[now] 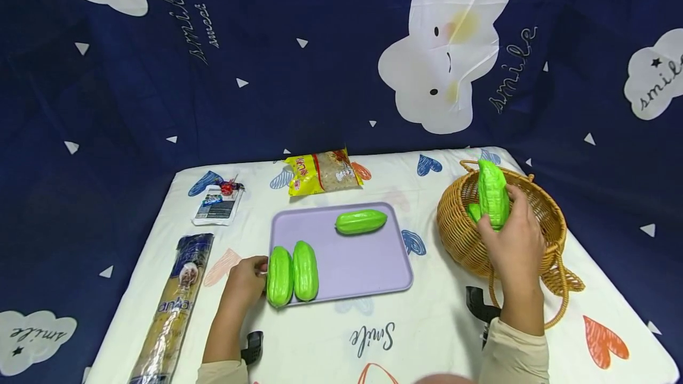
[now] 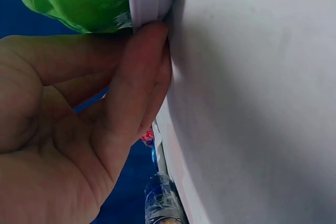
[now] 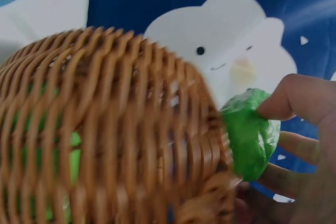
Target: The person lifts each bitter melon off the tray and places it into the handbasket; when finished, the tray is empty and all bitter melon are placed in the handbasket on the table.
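My right hand grips a bright green ridged gourd upright at the mouth of a round wicker basket. Thumb and fingers lie on opposite sides of that gourd in the right wrist view. More green shows inside, through the weave. At the left, my left hand holds the left edge of a lilac tray, fingertips at its rim. Two green gourds lie side by side at the tray's left end, right beside that hand. Another gourd lies crosswise near its far right corner.
A yellow-ended food bag lies behind the tray. To the left are a small white packet with red and blue wrapped bits on it, and a long pack of pasta. The basket's handle hangs down its near side.
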`<state>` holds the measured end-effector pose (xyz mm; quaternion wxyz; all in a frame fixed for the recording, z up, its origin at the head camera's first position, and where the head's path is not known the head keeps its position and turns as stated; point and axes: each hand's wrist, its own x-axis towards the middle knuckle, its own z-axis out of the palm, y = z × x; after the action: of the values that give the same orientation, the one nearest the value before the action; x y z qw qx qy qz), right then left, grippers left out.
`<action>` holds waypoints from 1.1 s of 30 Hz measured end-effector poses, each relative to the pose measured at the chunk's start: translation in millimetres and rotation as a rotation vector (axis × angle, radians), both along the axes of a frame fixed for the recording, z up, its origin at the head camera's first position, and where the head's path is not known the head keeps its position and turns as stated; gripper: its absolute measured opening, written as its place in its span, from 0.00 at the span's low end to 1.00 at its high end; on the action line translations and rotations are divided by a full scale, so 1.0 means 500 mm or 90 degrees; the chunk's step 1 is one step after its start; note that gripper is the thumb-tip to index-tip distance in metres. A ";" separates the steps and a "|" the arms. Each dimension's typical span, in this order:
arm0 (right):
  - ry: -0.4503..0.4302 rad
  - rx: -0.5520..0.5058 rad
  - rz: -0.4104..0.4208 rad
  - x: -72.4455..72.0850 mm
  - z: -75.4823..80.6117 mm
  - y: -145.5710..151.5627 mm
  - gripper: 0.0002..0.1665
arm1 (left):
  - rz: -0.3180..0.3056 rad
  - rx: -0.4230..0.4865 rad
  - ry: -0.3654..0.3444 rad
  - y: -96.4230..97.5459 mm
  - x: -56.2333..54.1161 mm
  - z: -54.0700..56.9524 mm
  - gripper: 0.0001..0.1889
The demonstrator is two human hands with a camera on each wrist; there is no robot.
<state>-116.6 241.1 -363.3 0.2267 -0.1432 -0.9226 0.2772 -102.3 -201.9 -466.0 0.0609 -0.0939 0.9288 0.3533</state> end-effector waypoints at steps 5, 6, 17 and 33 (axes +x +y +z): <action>-0.069 0.010 0.005 -0.004 -0.014 0.015 0.44 | 0.006 0.004 -0.007 0.001 0.001 -0.001 0.20; -0.079 0.010 0.007 -0.005 -0.017 0.016 0.44 | 0.007 0.005 -0.008 0.001 0.001 -0.001 0.20; -0.084 0.011 0.019 -0.007 -0.033 0.022 0.42 | 0.011 0.010 -0.015 0.003 0.002 0.001 0.20; 0.080 0.046 0.059 -0.004 -0.034 -0.055 0.33 | 0.008 -0.004 -0.013 0.005 0.000 0.006 0.20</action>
<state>-118.4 213.7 -380.3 0.2762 -0.0741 -0.9215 0.2627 -102.0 -199.5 -463.2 0.0681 -0.1037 0.9285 0.3499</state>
